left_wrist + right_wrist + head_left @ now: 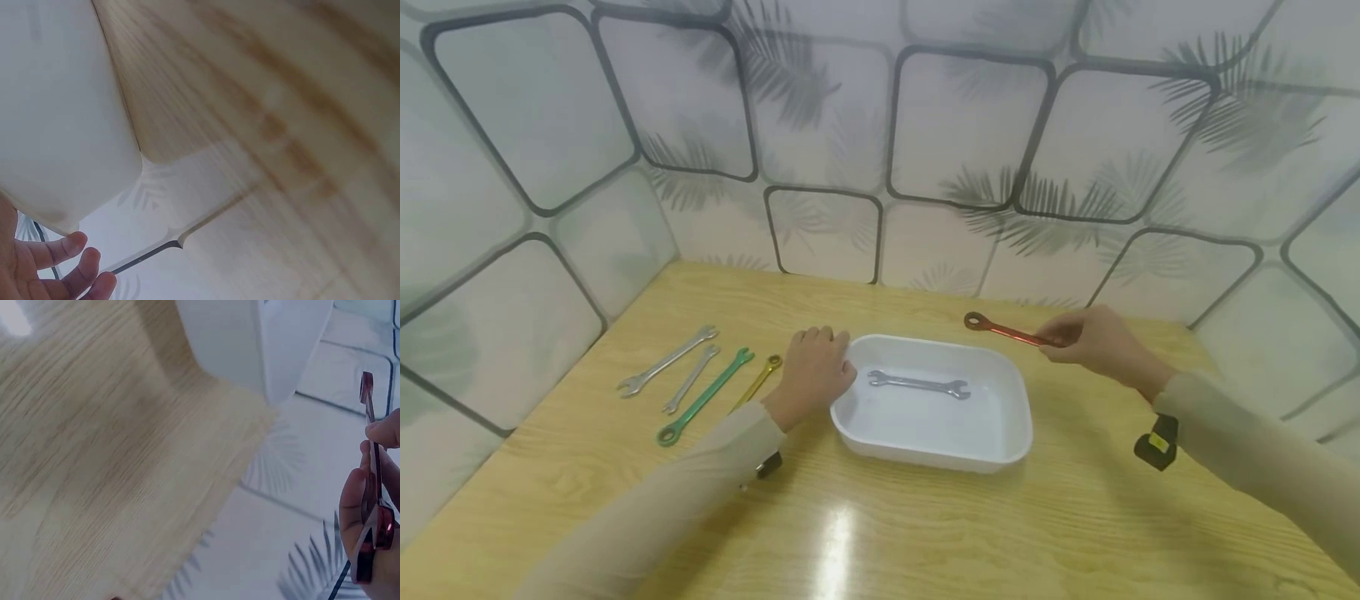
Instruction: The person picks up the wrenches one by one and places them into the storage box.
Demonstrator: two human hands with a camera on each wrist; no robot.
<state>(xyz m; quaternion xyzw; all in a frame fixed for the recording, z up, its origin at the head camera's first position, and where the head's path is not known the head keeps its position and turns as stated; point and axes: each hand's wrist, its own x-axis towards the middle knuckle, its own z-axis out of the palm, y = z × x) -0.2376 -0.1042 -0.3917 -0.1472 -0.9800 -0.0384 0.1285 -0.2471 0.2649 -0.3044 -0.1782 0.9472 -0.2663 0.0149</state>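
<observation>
My right hand [1093,342] holds a red wrench [1011,333] by one end, to the right of a white basin [928,454]. Its ring end points left, past the basin's far right corner. In the right wrist view the red wrench [374,464] runs between thumb and fingers, with its other end beside the palm. My left hand [815,367] grips the basin's left rim; from the left wrist, its curled fingers [74,244] show at the basin's corner. A silver open-end wrench [919,383] lies flat inside the basin.
Left of the basin, a large silver wrench [668,362], a smaller silver wrench [691,380], a green wrench [706,396] and a yellow wrench [758,382], partly hidden by the left arm, lie on the wooden table [917,533]. Patterned walls [827,229] border it.
</observation>
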